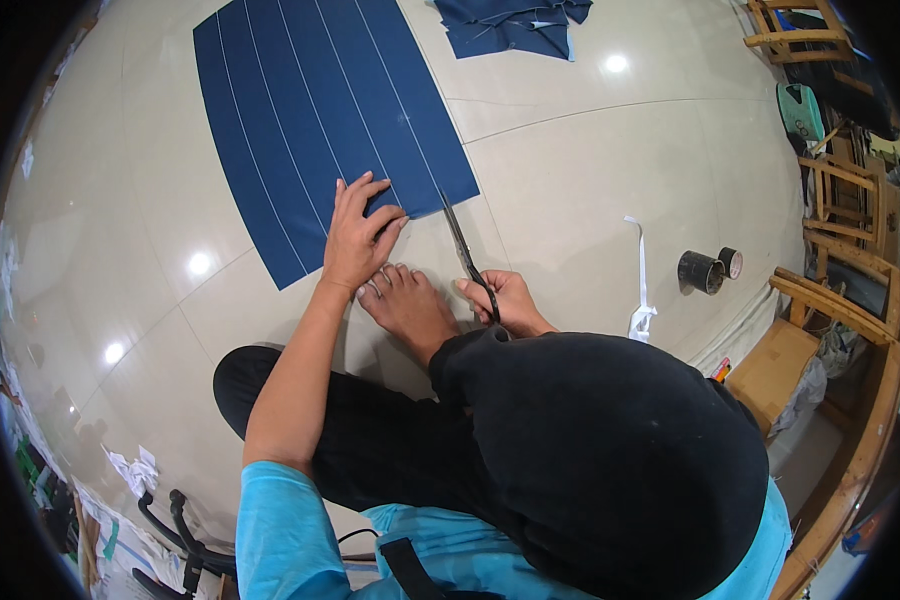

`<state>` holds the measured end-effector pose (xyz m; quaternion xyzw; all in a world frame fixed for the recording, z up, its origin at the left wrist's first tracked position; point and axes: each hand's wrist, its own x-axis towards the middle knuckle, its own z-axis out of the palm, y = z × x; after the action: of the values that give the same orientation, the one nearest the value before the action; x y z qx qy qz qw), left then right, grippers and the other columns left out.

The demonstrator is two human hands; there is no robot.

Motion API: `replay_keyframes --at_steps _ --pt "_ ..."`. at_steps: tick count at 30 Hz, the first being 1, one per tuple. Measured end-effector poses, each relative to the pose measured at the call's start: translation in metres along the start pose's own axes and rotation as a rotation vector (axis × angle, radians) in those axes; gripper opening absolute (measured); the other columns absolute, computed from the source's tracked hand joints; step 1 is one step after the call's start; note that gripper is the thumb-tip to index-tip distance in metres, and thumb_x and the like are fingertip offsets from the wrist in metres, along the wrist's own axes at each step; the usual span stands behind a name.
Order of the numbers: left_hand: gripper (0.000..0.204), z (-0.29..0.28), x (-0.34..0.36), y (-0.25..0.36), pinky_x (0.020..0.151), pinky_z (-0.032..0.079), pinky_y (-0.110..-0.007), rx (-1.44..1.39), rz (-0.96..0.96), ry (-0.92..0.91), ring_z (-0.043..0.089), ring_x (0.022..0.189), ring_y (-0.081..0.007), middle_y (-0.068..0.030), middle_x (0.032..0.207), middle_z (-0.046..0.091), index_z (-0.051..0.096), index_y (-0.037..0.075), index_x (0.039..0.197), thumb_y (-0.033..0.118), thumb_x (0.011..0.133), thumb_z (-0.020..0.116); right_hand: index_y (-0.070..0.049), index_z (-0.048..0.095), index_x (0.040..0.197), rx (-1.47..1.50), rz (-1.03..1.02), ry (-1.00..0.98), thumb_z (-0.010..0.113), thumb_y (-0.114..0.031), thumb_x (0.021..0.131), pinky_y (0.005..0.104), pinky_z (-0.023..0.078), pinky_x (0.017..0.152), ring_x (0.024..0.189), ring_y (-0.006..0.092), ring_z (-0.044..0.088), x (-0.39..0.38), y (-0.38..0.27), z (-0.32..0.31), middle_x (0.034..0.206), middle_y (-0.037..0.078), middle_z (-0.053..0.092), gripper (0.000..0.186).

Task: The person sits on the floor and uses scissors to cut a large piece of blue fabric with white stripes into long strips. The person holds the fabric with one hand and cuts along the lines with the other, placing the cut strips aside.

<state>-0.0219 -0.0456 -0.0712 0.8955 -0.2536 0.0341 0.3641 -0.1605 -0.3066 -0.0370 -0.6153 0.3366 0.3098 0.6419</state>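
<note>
A wide blue sheet of fabric (300, 120), marked with several pale lengthwise lines, lies flat on the floor in front of me. At its near edge, my left hand (358, 232) pinches the fabric between thumb and forefinger, while the other fingers rest on top. My right hand (515, 303) grips the dark handles of a pair of scissors (460, 243). The scissors' blades reach over the near right edge of the fabric, by the rightmost line. Part of my right hand is hidden behind my knee.
My bare foot (410, 308) is planted just below the fabric. Crumpled blue fabric pieces (515, 25) lie at the far right. Two tape rolls (702, 272) and a white strip (641, 270) are on the floor to the right. Wooden frames (845, 290) line the right side.
</note>
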Motion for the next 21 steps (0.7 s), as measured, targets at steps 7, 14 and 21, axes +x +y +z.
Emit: replay_keyframes --at_steps 7,14,21 --pt "0.013 -0.0002 -0.0010 -0.0011 0.132 0.030 -0.071 0.006 -0.003 0.001 0.055 0.150 -0.0413 -0.0122 0.142 0.069 0.083 0.015 0.105 0.020 0.093 0.086 -0.008 0.062 0.072 -0.025 -0.024 0.009 0.090 -0.036 0.098 0.0282 0.042 0.048 0.050 0.0090 0.055 -0.0002 -0.0016 0.0014 0.060 0.002 0.061 0.047" --pt "0.013 -0.0018 -0.0015 -0.0003 0.132 0.031 -0.071 0.008 -0.021 -0.013 0.054 0.150 -0.0412 -0.0118 0.142 0.069 0.083 0.015 0.104 0.019 0.093 0.085 -0.007 0.063 0.073 -0.031 -0.021 0.021 0.090 -0.035 0.097 0.0289 0.040 0.046 0.048 0.0091 0.054 -0.0008 -0.0023 0.0032 0.059 0.002 0.060 0.046" --pt "0.013 -0.0004 -0.0008 -0.0008 0.132 0.031 -0.071 0.011 -0.010 -0.004 0.055 0.150 -0.0413 -0.0120 0.142 0.069 0.083 0.014 0.104 0.019 0.092 0.085 -0.006 0.063 0.073 -0.080 -0.044 0.045 0.090 -0.031 0.097 0.0290 0.038 0.045 0.047 0.0091 0.053 0.0012 0.0003 0.0021 0.057 0.002 0.060 0.044"
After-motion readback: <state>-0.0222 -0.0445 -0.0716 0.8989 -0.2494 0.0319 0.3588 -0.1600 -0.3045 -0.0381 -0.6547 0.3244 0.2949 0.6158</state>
